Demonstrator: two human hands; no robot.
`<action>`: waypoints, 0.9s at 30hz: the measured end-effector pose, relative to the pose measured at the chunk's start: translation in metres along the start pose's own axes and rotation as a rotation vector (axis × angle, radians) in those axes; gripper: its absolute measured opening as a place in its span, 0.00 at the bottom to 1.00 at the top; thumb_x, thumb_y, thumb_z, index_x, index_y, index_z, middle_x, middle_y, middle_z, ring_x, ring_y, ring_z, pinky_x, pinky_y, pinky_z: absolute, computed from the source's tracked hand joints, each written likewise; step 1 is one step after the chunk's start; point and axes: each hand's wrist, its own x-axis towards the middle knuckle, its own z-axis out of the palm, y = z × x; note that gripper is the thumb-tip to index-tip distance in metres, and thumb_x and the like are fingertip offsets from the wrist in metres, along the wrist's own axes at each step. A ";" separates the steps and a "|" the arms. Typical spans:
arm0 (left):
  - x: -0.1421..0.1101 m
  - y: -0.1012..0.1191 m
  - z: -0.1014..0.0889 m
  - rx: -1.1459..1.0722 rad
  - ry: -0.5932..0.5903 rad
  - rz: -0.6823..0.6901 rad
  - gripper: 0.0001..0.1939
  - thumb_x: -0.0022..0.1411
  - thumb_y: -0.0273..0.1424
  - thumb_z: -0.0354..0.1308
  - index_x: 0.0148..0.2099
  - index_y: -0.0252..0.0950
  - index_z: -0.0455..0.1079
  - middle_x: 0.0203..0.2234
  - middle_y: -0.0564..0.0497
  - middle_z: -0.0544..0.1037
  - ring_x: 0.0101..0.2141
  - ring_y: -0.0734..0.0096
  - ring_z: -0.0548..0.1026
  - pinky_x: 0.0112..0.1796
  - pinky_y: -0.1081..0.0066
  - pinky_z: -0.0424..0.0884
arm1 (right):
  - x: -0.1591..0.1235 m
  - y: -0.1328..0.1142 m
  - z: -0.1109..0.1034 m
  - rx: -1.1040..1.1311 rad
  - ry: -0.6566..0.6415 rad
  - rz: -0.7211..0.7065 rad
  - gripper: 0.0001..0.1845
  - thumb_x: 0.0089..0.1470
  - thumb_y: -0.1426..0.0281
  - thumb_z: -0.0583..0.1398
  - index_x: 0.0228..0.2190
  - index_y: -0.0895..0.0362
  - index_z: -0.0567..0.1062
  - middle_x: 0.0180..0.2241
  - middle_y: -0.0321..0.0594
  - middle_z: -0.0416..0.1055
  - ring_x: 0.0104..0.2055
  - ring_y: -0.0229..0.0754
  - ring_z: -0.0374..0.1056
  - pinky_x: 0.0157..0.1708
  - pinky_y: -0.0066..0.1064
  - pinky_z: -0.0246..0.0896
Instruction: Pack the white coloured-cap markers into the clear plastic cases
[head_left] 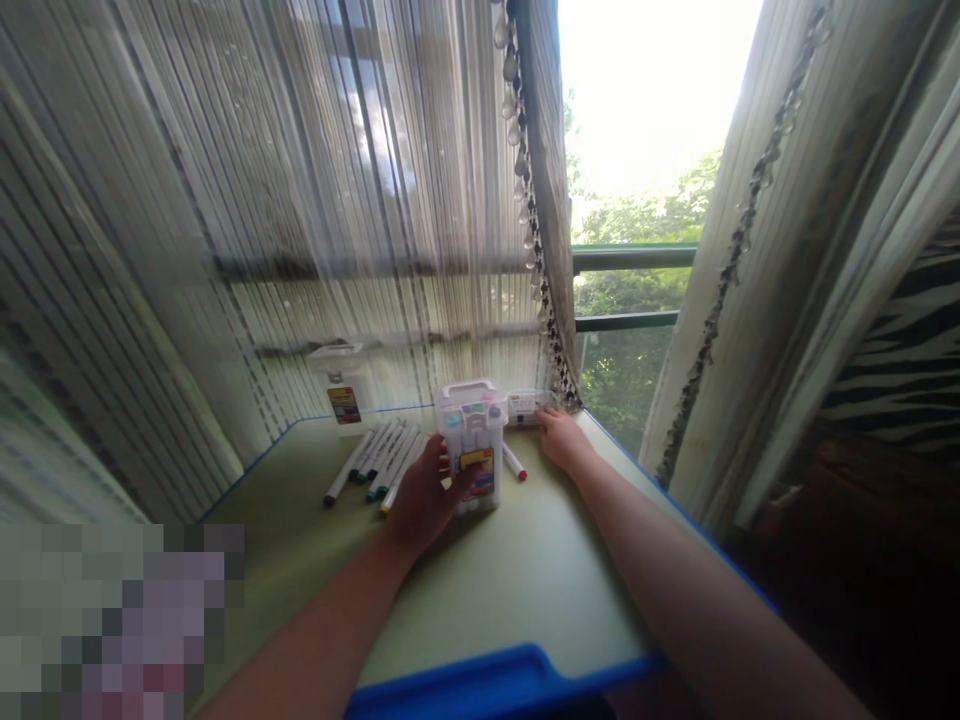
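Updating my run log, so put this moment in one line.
left hand: grip on marker box | right hand: at white box | table: loose markers | far left: clear box

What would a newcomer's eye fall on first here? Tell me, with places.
Probably the bright opening between the curtains, right of centre at the top. Next, likely the clear box of markers in the left hand, near the middle of the view. The loose markers spread on the table to its left may follow.
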 end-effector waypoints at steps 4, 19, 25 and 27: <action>0.001 0.001 0.001 -0.013 -0.029 0.000 0.18 0.55 0.41 0.59 0.45 0.38 0.61 0.40 0.48 0.76 0.37 0.63 0.77 0.37 0.63 0.77 | -0.009 -0.033 -0.025 0.202 -0.003 -0.060 0.17 0.58 0.64 0.52 0.44 0.54 0.75 0.46 0.42 0.74 0.50 0.45 0.67 0.53 0.38 0.58; 0.002 0.000 0.020 0.221 -0.143 0.168 0.22 0.65 0.41 0.42 0.56 0.36 0.62 0.50 0.42 0.73 0.50 0.61 0.71 0.50 0.59 0.68 | -0.067 -0.058 -0.065 1.200 -0.440 0.033 0.31 0.37 0.65 0.69 0.44 0.53 0.67 0.42 0.42 0.71 0.42 0.45 0.70 0.47 0.43 0.64; 0.047 0.019 0.052 0.694 -0.386 0.078 0.20 0.64 0.32 0.44 0.56 0.37 0.65 0.54 0.46 0.70 0.55 0.65 0.66 0.54 0.66 0.62 | -0.061 -0.006 -0.089 1.180 -0.271 0.164 0.29 0.33 0.71 0.67 0.42 0.54 0.69 0.39 0.40 0.73 0.41 0.46 0.69 0.45 0.41 0.62; 0.058 0.021 0.065 0.770 -0.446 0.002 0.18 0.60 0.28 0.48 0.50 0.36 0.71 0.48 0.43 0.75 0.49 0.61 0.72 0.48 0.65 0.67 | -0.053 0.009 -0.087 1.192 -0.160 0.188 0.27 0.32 0.72 0.64 0.40 0.55 0.70 0.36 0.38 0.73 0.38 0.44 0.69 0.42 0.38 0.63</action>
